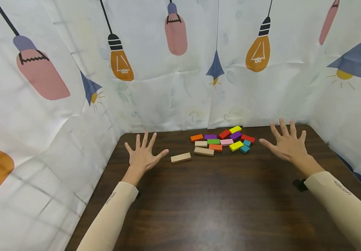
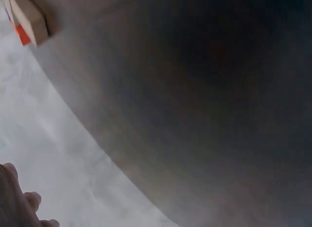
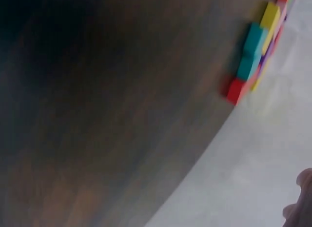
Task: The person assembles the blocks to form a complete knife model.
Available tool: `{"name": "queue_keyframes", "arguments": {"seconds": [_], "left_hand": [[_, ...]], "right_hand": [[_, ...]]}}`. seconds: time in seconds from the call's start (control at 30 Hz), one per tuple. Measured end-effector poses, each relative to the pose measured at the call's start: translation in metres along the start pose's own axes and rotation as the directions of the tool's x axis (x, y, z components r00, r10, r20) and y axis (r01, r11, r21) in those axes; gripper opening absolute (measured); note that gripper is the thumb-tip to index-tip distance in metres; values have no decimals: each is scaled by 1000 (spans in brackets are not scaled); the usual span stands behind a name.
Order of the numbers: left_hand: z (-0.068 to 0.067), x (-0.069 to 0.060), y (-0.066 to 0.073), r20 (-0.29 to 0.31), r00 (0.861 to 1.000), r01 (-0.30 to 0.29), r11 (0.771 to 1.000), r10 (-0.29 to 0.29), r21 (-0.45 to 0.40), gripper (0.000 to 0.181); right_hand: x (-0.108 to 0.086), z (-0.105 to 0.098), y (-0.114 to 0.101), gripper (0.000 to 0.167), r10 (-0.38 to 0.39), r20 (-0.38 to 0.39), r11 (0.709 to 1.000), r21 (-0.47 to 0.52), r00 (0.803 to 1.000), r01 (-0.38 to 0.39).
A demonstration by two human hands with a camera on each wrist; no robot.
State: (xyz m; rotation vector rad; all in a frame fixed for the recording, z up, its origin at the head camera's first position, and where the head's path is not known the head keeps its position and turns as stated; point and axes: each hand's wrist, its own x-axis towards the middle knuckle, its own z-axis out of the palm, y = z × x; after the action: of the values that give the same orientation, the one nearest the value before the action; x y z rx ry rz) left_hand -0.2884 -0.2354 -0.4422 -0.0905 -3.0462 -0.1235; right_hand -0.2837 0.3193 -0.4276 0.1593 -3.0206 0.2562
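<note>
Both hands are spread above the table with nothing in them. My left hand (image 1: 142, 157) has its fingers fanned out, left of a plain wooden block (image 1: 181, 158). On the other side, my right hand (image 1: 288, 143) is likewise splayed, to the right of the coloured blocks. Those blocks lie in a loose cluster near the back edge: an orange block (image 1: 196, 138), a green block (image 1: 213, 141), a pink block (image 1: 226, 142), a yellow block (image 1: 236, 146), a red block (image 1: 247, 138), a teal block (image 3: 254, 39) and several others. Only fingertips of each hand show in the wrist views.
The dark brown wooden table (image 1: 212, 202) has rounded far corners. A white curtain (image 1: 180, 94) printed with lamps and bulbs hangs behind and at both sides. Dark bands sit at both wrists, by the cream sleeves (image 1: 111, 212).
</note>
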Motion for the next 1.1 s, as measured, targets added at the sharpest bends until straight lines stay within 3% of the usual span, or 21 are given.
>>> {"name": "queue_keyframes", "arguments": {"seconds": [0.33, 0.57, 0.7, 0.9, 1.1], "left_hand": [[19, -16, 32, 49, 998, -38, 999, 37, 10, 99], [21, -18, 55, 122, 988, -97, 995, 96, -1, 100], [21, -17, 61, 143, 983, -109, 991, 119, -76, 95], [23, -11, 59, 148, 977, -125, 972, 156, -198, 83], [26, -2, 50, 143, 978, -90, 931, 149, -354, 61]], "right_hand": [[-22, 29, -55, 96, -90, 42, 996, 26, 995, 89], [-18, 43, -99, 94, -212, 37, 975, 69, 977, 209], [-12, 49, -118, 89, -249, 56, 959, 157, 967, 238], [-1, 57, -132, 76, -299, 113, 910, 331, 948, 248], [14, 67, -138, 59, -351, 161, 828, 513, 922, 226]]}}
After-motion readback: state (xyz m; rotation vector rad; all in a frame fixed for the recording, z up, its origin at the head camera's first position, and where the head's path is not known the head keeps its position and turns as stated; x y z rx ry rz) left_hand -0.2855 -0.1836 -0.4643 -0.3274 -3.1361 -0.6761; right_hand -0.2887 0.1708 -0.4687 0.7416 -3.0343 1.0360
